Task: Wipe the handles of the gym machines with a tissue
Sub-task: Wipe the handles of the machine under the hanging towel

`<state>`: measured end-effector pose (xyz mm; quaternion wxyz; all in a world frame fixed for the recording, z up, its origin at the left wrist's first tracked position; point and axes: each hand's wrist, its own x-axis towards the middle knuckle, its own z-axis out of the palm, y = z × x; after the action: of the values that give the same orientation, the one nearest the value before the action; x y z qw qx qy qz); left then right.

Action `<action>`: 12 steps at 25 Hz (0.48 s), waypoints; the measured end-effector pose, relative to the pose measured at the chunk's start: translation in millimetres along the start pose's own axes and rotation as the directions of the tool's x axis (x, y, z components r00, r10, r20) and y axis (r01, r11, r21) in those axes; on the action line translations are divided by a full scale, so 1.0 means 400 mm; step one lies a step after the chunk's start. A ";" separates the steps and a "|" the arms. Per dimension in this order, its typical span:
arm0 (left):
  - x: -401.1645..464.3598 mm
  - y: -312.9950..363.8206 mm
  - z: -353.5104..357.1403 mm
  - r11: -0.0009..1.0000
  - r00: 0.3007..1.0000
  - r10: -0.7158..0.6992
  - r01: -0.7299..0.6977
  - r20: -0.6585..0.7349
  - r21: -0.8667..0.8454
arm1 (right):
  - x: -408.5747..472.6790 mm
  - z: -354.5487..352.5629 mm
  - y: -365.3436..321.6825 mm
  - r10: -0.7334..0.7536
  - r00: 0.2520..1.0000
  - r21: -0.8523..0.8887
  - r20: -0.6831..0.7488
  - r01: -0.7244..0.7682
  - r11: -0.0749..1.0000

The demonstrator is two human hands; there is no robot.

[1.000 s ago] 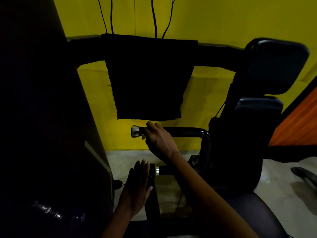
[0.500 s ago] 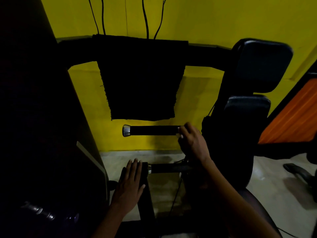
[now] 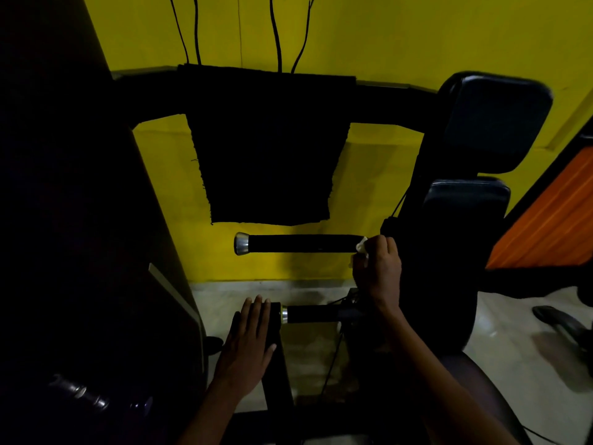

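A black horizontal handle (image 3: 301,243) with a silver end cap sticks out to the left at mid-frame. My right hand (image 3: 378,268) grips a small white tissue (image 3: 362,245) against the handle's right end, fingers curled round it. Below, a second black handle (image 3: 313,313) with a brass-coloured ring also points left. My left hand (image 3: 248,345) lies flat, fingers straight, on the dark upright post just left of that lower handle.
A black cloth (image 3: 269,149) hangs over the machine's top bar against the yellow wall. Padded black back and seat cushions (image 3: 494,123) stand at the right. A dark machine body (image 3: 64,220) fills the left side. Pale floor (image 3: 513,354) shows at the lower right.
My right hand slid the tissue along the upper handle from its left capped end to its right end. My left hand stayed on the post.
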<state>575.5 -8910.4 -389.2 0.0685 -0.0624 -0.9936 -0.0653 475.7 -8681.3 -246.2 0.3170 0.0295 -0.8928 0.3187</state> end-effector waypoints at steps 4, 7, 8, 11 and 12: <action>-0.006 0.007 -0.015 1.000 0.999 0.017 -0.018 -0.044 -0.014 | -0.004 0.057 -0.079 -0.267 0.961 0.046 0.075 0.264 0.963; -0.015 0.003 -0.006 0.999 0.987 0.042 -0.042 -0.156 -0.002 | -0.037 0.140 -0.177 -0.477 0.861 0.070 0.178 0.473 0.878; -0.016 -0.002 0.001 0.998 0.983 0.059 -0.061 -0.172 -0.003 | -0.051 0.167 -0.217 -0.511 0.831 0.081 0.218 0.506 0.859; -0.008 -0.012 0.008 0.993 0.991 0.097 -0.102 -0.095 -0.051 | -0.071 0.223 -0.309 -0.532 0.803 0.104 0.270 0.525 0.845; -0.006 -0.012 0.004 0.994 0.991 0.090 -0.095 -0.095 -0.048 | -0.067 0.227 -0.326 -0.546 0.793 0.095 0.268 0.543 0.835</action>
<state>577.1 -8915.2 -391.6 0.1160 -0.1069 -0.9833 -0.0908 480.5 -8842.5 -244.4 0.2634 0.3325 -0.8804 0.2122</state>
